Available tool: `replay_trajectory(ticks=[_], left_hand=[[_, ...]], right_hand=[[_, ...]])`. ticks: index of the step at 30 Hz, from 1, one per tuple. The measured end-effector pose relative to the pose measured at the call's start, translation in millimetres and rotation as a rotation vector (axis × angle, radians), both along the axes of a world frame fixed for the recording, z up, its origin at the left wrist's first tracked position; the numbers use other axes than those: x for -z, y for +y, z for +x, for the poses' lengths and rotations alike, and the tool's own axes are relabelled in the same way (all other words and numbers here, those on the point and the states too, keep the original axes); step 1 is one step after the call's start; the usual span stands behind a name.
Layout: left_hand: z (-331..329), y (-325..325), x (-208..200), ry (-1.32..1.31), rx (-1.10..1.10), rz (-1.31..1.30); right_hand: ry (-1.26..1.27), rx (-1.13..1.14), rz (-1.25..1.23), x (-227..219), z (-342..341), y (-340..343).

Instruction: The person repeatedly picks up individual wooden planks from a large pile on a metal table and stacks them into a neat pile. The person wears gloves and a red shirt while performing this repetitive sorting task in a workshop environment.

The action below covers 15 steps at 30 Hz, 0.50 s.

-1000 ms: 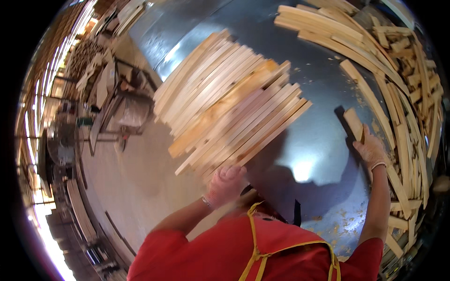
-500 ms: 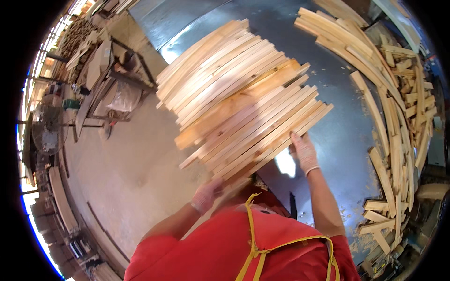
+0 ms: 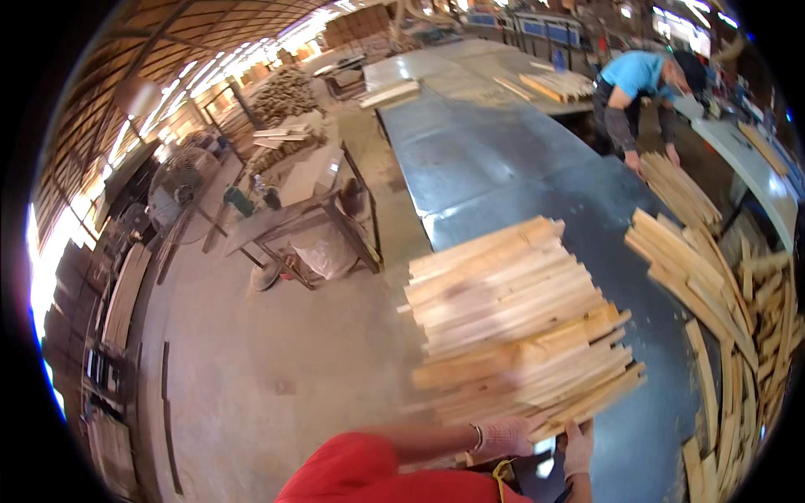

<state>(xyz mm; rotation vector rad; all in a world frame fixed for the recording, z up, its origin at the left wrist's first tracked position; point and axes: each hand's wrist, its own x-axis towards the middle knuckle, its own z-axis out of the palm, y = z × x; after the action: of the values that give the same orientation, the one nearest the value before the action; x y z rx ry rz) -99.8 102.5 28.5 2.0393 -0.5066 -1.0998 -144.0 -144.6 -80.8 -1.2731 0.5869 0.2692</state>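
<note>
Several pale wooden slats lie side by side in a wide row on a dark metal-topped table, their left ends jutting past its edge. One broader slat is more orange. My left hand, in a pale knit glove, reaches across to the nearest slat, its fingers closed at the near edge. Close beside it, my right hand, also gloved, grips the same near edge farther right. Motion blurs both hands and the near slats, and the wood partly hides the fingertips.
At the right, long boards and offcuts are heaped along the table. A co-worker in a blue shirt bends over boards at the far right. A rough workbench stands left of the table, with a large fan beyond.
The view has lifted, showing the co-worker and the far hall, so the slats appear lower and to the right. My left hand has come over close to my right hand.
</note>
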Motion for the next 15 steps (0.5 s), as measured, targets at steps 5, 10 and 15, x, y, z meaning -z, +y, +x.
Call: replay_trajectory(ticks=[5,10,15], left_hand=[[11.4,42.6,-17.7,-0.254,-0.226,-0.17],[123.4,130.3,-8.2,0.364,-1.014,-0.798],[140.6,85.0,-40.8,-0.886,-0.149,0.552]], right_hand=[[-0.084,0.063,-0.133,-20.6,7.7,17.6],[-0.167,-0.347,-0.34,-30.9,13.8,-24.3],[0.067,-0.207,-0.732,-79.5,-73.2,-126.2]])
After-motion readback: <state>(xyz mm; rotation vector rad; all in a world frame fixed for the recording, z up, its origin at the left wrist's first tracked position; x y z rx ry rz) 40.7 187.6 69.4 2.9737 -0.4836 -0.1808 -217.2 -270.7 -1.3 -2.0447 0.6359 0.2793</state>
